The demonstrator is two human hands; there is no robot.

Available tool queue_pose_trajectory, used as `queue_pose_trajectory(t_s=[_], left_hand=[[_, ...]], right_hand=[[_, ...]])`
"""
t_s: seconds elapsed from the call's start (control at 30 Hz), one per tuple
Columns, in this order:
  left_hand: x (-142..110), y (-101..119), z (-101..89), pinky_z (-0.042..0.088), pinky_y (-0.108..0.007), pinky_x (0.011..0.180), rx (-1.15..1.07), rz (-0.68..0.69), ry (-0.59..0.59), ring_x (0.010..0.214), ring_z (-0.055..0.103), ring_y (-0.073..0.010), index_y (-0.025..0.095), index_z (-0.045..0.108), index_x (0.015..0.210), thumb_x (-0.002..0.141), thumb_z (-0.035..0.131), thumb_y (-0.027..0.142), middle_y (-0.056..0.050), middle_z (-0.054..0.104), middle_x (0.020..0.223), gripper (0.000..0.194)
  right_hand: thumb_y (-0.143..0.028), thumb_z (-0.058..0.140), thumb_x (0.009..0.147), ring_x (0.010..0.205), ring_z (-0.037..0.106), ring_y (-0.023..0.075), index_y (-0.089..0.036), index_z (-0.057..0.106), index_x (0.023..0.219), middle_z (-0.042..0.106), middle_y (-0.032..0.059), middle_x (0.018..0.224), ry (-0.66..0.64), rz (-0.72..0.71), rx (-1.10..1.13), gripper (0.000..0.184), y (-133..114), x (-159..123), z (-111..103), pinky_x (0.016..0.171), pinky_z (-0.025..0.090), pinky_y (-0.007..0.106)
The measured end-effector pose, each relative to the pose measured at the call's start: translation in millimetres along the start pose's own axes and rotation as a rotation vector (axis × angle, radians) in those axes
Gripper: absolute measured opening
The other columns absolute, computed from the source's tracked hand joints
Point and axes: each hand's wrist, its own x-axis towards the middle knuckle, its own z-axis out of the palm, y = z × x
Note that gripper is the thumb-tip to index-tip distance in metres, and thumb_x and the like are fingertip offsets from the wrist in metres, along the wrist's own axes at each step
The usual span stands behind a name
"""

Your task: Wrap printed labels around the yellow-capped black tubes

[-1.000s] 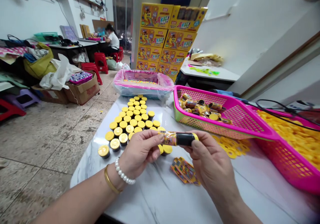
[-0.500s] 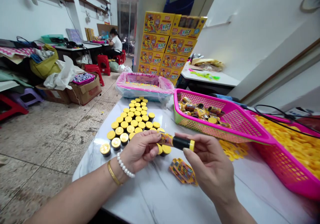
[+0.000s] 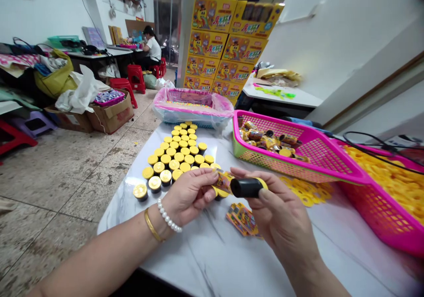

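My right hand grips a small black cup with a yellow cap, held sideways above the white table. My left hand pinches a printed yellow label sleeve at the cup's open black end. Just beyond my left hand stand several rows of yellow-capped black cups. A small pile of flat printed sleeves lies on the table under my right hand.
A pink mesh basket holds several sleeved cups. Loose yellow rings fill a second pink basket on the right. A plastic-lined basket sits at the table's far end, before stacked yellow cartons. A person sits far back.
The cup has turned in my right hand, so its open black end faces more toward me. The sleeve now covers less of it. My view shifted slightly.
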Motion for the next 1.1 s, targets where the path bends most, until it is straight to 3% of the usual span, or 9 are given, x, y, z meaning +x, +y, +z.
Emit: queue_pose_trajectory(t_s=[0.17, 0.37, 0.53, 0.6, 0.67, 0.77, 0.87, 1.0, 1.1], left_hand=[[1.8, 1.4, -1.6, 0.021, -0.010, 0.031, -0.012, -0.040, -0.021, 0.036, 0.038, 0.0019, 0.008, 0.065, 0.074, 0.083, 0.068, 0.011, 0.001, 0.060, 0.065, 0.010], [3.3, -3.3, -5.2, 0.020, -0.012, 0.033, 0.072, 0.000, -0.010, 0.038, 0.040, 0.0021, 0.008, 0.064, 0.076, 0.079, 0.075, 0.020, -0.002, 0.064, 0.072, 0.016], [0.0, -8.9, -4.8, 0.018, -0.014, 0.036, 0.240, 0.078, 0.066, 0.039, 0.041, -0.0025, 0.010, 0.068, 0.086, 0.076, 0.080, 0.037, 0.004, 0.053, 0.053, 0.031], [-2.0, -9.4, -4.0, 0.024, -0.014, 0.039, 0.302, 0.170, 0.133, 0.044, 0.045, -0.0034, 0.011, 0.069, 0.089, 0.074, 0.082, 0.041, 0.003, 0.056, 0.058, 0.037], [-3.7, -8.3, -3.8, 0.030, -0.014, 0.040, 0.362, 0.236, 0.154, 0.052, 0.052, -0.0050, 0.012, 0.068, 0.099, 0.072, 0.084, 0.045, 0.001, 0.061, 0.072, 0.045], [-4.4, -4.6, -5.6, 0.036, -0.016, 0.041, 0.460, 0.239, 0.036, 0.059, 0.059, -0.0090, 0.016, 0.065, 0.115, 0.073, 0.083, 0.051, -0.002, 0.065, 0.084, 0.058], [-2.5, -1.2, -7.7, 0.041, -0.020, 0.047, 0.536, 0.212, -0.058, 0.057, 0.057, -0.0091, 0.013, 0.068, 0.107, 0.072, 0.083, 0.053, -0.004, 0.067, 0.080, 0.055], [0.8, -1.8, -7.9, 0.041, -0.021, 0.052, 0.548, 0.257, 0.003, 0.055, 0.052, -0.0074, 0.012, 0.070, 0.096, 0.066, 0.088, 0.049, -0.001, 0.065, 0.071, 0.051], [1.1, -5.8, -7.4, 0.041, -0.021, 0.053, 0.614, 0.270, -0.020, 0.055, 0.052, -0.0075, 0.012, 0.072, 0.093, 0.065, 0.088, 0.047, 0.000, 0.062, 0.068, 0.048]], right_hand=[[-0.040, 0.077, 0.085, 0.086, 0.077, 0.0220, -0.026, 0.068, 0.097, 0.080, 0.0048, 0.098, 0.045, -0.008, -0.102, 0.021, 3.1, -3.8, 0.2, 0.075, 0.064, 0.032], [-0.037, 0.072, 0.089, 0.082, 0.077, 0.0219, -0.026, 0.063, 0.102, 0.079, 0.0080, 0.101, 0.033, -0.156, -0.403, 0.019, 0.0, -10.6, 4.2, 0.057, 0.059, 0.025], [-0.030, 0.078, 0.084, 0.086, 0.075, 0.0198, -0.025, 0.065, 0.101, 0.077, 0.0055, 0.100, 0.200, -0.303, -0.481, 0.021, 1.5, -10.5, 5.5, 0.075, 0.062, 0.029], [-0.029, 0.081, 0.081, 0.085, 0.073, 0.0187, -0.025, 0.068, 0.101, 0.075, 0.0047, 0.099, 0.217, -0.320, -0.459, 0.025, 1.9, -8.9, 3.0, 0.078, 0.061, 0.030], [-0.030, 0.085, 0.078, 0.082, 0.072, 0.0179, -0.025, 0.071, 0.102, 0.073, 0.0038, 0.096, 0.187, -0.311, -0.412, 0.028, 1.5, -7.5, 0.1, 0.076, 0.061, 0.029], [-0.032, 0.086, 0.076, 0.085, 0.071, 0.0185, -0.027, 0.072, 0.103, 0.071, 0.0035, 0.096, 0.087, -0.294, -0.367, 0.031, 0.0, -6.1, -2.5, 0.077, 0.062, 0.031], [-0.031, 0.085, 0.077, 0.083, 0.069, 0.0183, -0.026, 0.074, 0.104, 0.069, 0.0047, 0.100, -0.047, -0.283, -0.433, 0.029, -1.2, -4.3, -3.6, 0.073, 0.062, 0.031], [-0.027, 0.079, 0.083, 0.080, 0.071, 0.0183, -0.025, 0.072, 0.111, 0.072, 0.0050, 0.096, -0.133, -0.259, -0.544, 0.029, -1.7, -1.3, -5.4, 0.072, 0.063, 0.033], [-0.024, 0.077, 0.083, 0.077, 0.071, 0.0186, -0.024, 0.073, 0.101, 0.074, 0.0034, 0.089, -0.193, -0.292, -0.665, 0.018, -1.6, -0.3, -6.4, 0.072, 0.062, 0.033]])
